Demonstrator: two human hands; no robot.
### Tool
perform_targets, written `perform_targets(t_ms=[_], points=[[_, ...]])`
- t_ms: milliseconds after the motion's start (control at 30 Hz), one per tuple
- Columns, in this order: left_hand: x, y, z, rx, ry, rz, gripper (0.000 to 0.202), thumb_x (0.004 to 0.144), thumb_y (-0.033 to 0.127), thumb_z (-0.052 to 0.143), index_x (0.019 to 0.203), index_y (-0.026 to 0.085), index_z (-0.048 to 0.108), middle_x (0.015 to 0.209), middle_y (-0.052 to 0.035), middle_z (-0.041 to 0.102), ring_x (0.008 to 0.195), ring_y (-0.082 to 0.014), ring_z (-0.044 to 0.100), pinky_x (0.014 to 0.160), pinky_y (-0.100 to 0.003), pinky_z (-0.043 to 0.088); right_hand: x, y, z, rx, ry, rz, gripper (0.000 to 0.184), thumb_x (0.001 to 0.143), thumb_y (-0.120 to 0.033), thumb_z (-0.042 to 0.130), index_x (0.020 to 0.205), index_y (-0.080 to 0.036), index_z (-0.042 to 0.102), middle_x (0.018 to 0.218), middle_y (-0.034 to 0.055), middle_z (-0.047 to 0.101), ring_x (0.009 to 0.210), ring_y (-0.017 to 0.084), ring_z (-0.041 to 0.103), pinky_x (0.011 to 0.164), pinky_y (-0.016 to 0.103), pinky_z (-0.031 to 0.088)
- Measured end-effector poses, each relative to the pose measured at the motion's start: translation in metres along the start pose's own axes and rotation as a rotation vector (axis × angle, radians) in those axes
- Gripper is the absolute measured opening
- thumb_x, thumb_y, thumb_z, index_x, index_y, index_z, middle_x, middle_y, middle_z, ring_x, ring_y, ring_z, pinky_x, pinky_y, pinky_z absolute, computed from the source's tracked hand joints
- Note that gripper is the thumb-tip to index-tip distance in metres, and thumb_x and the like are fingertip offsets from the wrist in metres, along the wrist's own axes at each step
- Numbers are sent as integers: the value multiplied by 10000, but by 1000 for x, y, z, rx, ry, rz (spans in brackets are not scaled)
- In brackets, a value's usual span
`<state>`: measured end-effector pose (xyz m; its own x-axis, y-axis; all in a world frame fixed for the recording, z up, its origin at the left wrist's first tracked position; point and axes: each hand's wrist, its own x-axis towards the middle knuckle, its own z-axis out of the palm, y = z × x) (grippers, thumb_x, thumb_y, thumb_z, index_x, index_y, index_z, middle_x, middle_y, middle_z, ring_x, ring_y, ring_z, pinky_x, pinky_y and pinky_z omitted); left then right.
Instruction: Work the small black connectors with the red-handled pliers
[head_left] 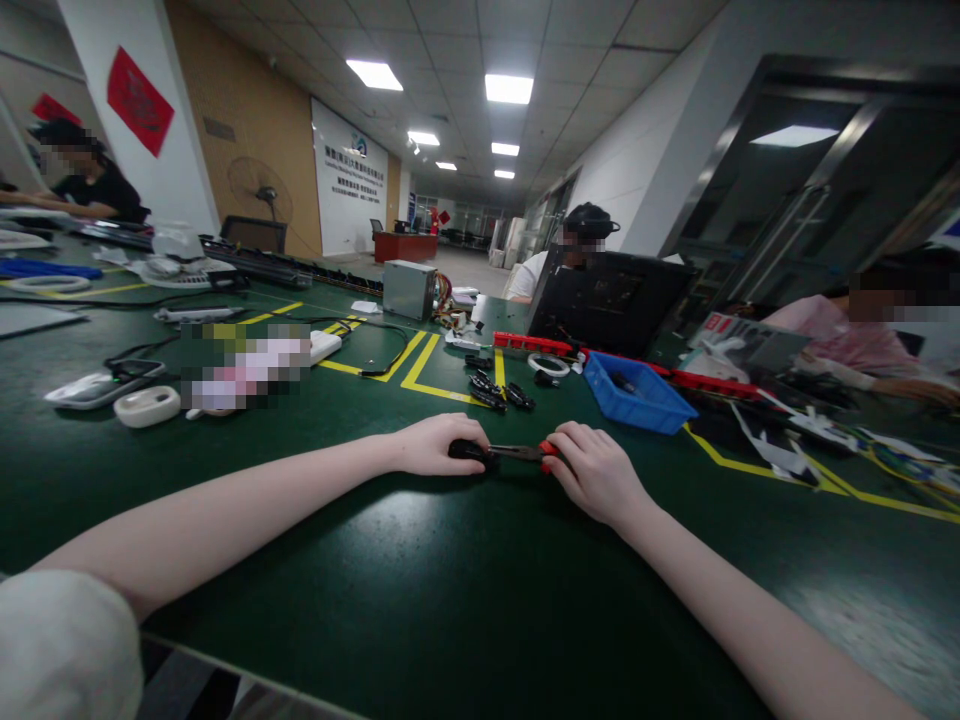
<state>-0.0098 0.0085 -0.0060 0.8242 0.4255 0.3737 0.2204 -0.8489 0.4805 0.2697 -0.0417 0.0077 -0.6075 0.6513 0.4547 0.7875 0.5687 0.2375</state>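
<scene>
My left hand (436, 445) rests on the dark green table (420, 580) with its fingers curled over a small black part (471, 451). My right hand (592, 470) is closed on the red handle end of a slim tool (525, 452). The tool's dark shaft runs across to the black part under my left fingers. Both forearms stretch forward over the table, the hands close together at the centre.
A blue plastic bin (637, 392) stands just beyond my right hand. Several black connectors (495, 390) lie beside it, inside yellow floor-tape lines. A black computer case (607, 300), a grey power supply (409, 288) and cables sit farther back. Other people work at the left and right.
</scene>
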Motion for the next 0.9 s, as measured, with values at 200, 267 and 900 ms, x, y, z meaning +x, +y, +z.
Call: perform_targets(t_ms=[200,267,900], points=[[0,1,0,14,-2,-5,218,870,305,658,1038,168,641,993,-54,669,926,-189,592,857,-308,435,0,1,3,1,-36,-24,347,989,-231,313,892,-139,633,899,97,637,763,181,550,691,328,363],[0,2,0,15,-3,-2,216,873,311,656,1033,167,642,986,-53,671,921,-188,590,855,-308,433,0,1,4,-3,-31,-32,341,989,-221,321,877,-140,633,885,90,638,746,172,546,686,321,359],[0,-1,0,6,-10,-4,205,900,333,623,1028,175,653,1002,-51,674,933,-186,589,868,-307,431,0,0,4,-42,24,-9,300,980,-231,372,910,-131,646,917,95,645,790,179,551,687,322,341]])
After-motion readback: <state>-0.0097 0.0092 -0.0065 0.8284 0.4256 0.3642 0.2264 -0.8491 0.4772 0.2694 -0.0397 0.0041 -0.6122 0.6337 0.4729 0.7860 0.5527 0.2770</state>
